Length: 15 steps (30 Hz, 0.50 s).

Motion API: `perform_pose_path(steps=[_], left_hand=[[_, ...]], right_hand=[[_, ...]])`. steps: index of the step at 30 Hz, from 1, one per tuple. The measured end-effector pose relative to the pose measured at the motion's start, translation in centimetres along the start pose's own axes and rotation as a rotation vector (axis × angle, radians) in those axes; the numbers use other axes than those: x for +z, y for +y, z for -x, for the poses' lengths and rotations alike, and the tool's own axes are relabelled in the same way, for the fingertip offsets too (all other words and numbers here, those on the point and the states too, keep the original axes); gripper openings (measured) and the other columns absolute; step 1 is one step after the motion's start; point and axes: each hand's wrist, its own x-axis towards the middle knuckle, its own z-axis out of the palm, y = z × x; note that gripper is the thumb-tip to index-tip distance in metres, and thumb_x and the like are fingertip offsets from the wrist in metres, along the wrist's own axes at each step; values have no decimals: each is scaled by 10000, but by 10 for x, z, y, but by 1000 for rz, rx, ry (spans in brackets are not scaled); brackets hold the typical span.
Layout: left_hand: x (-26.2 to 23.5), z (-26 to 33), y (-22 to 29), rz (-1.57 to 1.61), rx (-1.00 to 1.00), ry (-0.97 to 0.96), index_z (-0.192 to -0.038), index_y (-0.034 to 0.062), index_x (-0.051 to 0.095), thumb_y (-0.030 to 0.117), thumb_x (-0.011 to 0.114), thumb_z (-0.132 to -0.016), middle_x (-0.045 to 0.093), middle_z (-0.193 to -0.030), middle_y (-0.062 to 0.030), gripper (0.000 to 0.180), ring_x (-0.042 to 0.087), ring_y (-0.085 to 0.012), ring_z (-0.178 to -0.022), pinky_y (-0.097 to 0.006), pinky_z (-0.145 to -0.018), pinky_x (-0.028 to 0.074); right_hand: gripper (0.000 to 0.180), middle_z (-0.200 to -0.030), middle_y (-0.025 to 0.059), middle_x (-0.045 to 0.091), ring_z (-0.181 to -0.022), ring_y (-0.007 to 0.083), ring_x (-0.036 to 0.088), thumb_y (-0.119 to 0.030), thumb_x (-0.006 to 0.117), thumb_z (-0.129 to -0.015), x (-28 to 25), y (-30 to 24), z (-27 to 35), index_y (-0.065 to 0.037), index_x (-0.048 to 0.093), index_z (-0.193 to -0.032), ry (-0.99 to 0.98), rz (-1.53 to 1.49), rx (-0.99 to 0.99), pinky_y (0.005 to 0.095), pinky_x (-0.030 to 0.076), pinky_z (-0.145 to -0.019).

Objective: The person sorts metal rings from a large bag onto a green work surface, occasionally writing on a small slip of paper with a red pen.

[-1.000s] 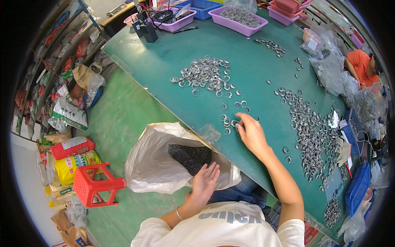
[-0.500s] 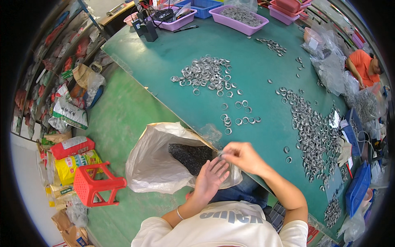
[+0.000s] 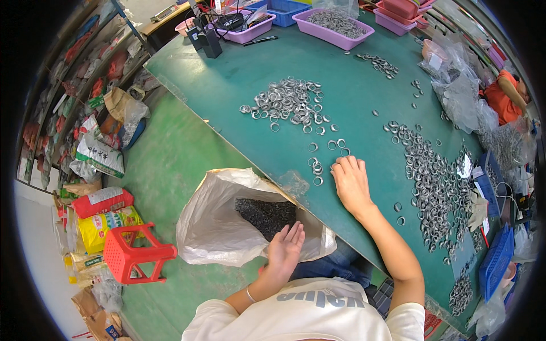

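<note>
Palm up and fingers stretched, my left hand (image 3: 285, 254) is held at the mouth of a white woven sack (image 3: 213, 227); nothing shows in its palm. Dark small pieces (image 3: 266, 217) lie inside the sack. Out on the green table, my right hand (image 3: 351, 183) rests with its fingers curled together and pointing down. What is under its fingertips is hidden. Beside those fingertips are a few loose metal rings (image 3: 317, 171), and a heap of similar rings (image 3: 290, 102) lies farther back.
A larger spread of rings (image 3: 432, 193) covers the table's right side. Purple trays (image 3: 335, 35) and black adapters (image 3: 210, 44) stand at the far edge. A red stool (image 3: 133, 253) is on the floor at left. Another person in orange (image 3: 503, 99) sits at far right.
My right hand has moved from beside my left hand, over the sack's edge, out to the rings on the table. It now covers where a short row of rings lay. My left hand stays open.
</note>
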Motion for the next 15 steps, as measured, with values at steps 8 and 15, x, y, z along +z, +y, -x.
perform_pose_path(steps=[8, 15], left_hand=[[4, 7, -2, -178, 32, -42, -1326, 3, 420, 27, 469, -903, 535, -1188, -129, 427, 531, -239, -1080, -341, -970, 447], [2, 9, -3, -254, 43, -87, -1313, 2, 457, 89, 541, -898, 534, -1174, -93, 433, 520, -200, -1096, -328, -979, 423]], right_hand=[[193, -880, 185, 620, -807, 383, 615, -35, 607, -846, 1, -14, -16, 31, 582, -1026, -174, -634, 440, 451, 482, -712], [123, -882, 200, 629, -816, 405, 619, -14, 589, -830, 5, -14, -20, 6, 591, -951, -160, -437, 317, 457, 502, -708]])
